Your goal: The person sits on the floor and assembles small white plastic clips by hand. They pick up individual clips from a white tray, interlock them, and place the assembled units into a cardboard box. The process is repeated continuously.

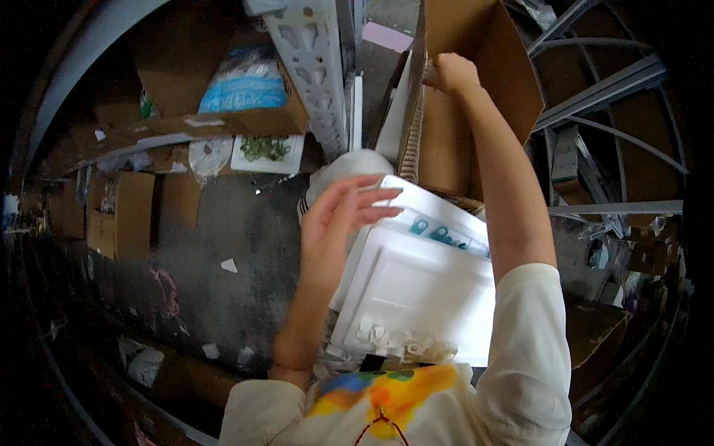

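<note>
The left hand (335, 215) has its fingers apart by the far left corner of the lower tray (413, 196). The right hand (455, 72) curls at the left rim of the box (509, 97); I can't tell if it grips anything. White bits (407, 343) sit at the near edge of the top tray (428, 286), maybe for easy reach.

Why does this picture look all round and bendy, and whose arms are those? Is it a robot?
No robot here! A person wears a camera on their head, looking down, so we see their own two arms. Its wide fisheye lens bends straight edges.

The left hand is open and a bit blurry, near the edge of a white tray. Small white pieces lie in that tray, and teal pieces show just beyond it.

The right hand reaches to the side of an open cardboard box. Something pale shows by its fingertips, but it's too small to tell what, or whether it's held.
</note>
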Tool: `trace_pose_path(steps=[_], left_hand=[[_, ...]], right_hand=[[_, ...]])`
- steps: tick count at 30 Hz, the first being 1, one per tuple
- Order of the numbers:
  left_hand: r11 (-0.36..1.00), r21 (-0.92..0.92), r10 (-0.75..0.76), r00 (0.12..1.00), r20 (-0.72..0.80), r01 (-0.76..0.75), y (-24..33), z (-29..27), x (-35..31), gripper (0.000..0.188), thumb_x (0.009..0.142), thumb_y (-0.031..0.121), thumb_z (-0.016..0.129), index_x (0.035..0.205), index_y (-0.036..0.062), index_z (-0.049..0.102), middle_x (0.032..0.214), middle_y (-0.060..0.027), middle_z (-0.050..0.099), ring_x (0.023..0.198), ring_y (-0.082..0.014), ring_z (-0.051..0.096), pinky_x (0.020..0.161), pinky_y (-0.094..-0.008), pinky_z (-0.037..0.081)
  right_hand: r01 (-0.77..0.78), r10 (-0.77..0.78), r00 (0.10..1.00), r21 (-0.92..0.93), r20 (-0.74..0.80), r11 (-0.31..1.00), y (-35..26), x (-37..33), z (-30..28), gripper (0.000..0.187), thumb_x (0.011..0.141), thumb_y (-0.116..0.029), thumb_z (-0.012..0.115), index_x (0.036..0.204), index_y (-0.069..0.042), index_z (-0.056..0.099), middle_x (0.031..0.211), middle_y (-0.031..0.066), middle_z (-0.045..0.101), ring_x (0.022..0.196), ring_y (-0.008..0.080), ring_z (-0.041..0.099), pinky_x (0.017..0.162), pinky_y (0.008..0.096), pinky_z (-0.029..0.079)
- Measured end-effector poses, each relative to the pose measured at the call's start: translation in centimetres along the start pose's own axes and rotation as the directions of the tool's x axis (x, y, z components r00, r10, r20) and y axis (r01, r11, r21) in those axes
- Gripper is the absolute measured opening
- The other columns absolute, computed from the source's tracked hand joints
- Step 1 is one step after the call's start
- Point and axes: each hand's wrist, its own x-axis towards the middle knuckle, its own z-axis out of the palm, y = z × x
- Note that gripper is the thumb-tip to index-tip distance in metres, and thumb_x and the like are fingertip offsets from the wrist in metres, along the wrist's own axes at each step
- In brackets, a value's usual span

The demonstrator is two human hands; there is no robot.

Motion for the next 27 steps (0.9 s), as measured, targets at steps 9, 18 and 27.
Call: trace_pose_path(steps=[9, 18, 27], left_hand=[[0.996, 0.035, -0.082, 0.989, -0.12, 0.087, -0.4, -1.8, -2.0, 0.036, 0.088, 0.023, 0.032, 0.101, -0.0069, 0.045, 0.088, -0.0219, 0.057, 0.08, -0.0281, 0.059, 0.074, -0.0375, 0.047], [0.988, 0.032, -0.143, 0.972, -0.185, 0.151, -0.7, -1.8, -0.8, 0.037, 0.086, 0.026, 0.036, 0.096, -0.0076, 0.047, 0.082, -0.0214, 0.058, 0.072, -0.0282, 0.059, 0.069, -0.038, 0.048], [0.99, 0.066, -0.111, 0.974, -0.198, 0.126, -1.0, -2.1, -0.7, 0.038, 0.085, 0.028, 0.039, 0.096, -0.0076, 0.047, 0.082, -0.0207, 0.058, 0.072, -0.0264, 0.059, 0.068, -0.0368, 0.049]], right_hand=[[0.032, -0.032, 0.999, -0.002, -0.022, 1.0, 2.9, 4.8, 4.7, 0.012, 0.064, -0.014, 0.061, 0.074, -0.007, 0.061, 0.081, 0.0117, 0.061, 0.078, 0.0263, 0.059, 0.065, 0.0357, 0.049], [0.058, -0.058, 0.998, 0.001, -0.013, 0.998, 3.7, 8.6, 8.5, 0.029, 0.061, -0.026, 0.067, 0.083, -0.007, 0.061, 0.096, 0.0115, 0.052, 0.088, 0.0275, 0.053, 0.075, 0.0361, 0.045], [0.054, -0.054, 0.998, 0.053, 0.008, 0.997, 2.5, 8.2, 6.5, 0.02, 0.07, -0.004, 0.052, 0.088, -0.003, 0.058, 0.108, 0.0122, 0.05, 0.094, 0.0273, 0.052, 0.075, 0.0351, 0.046]])
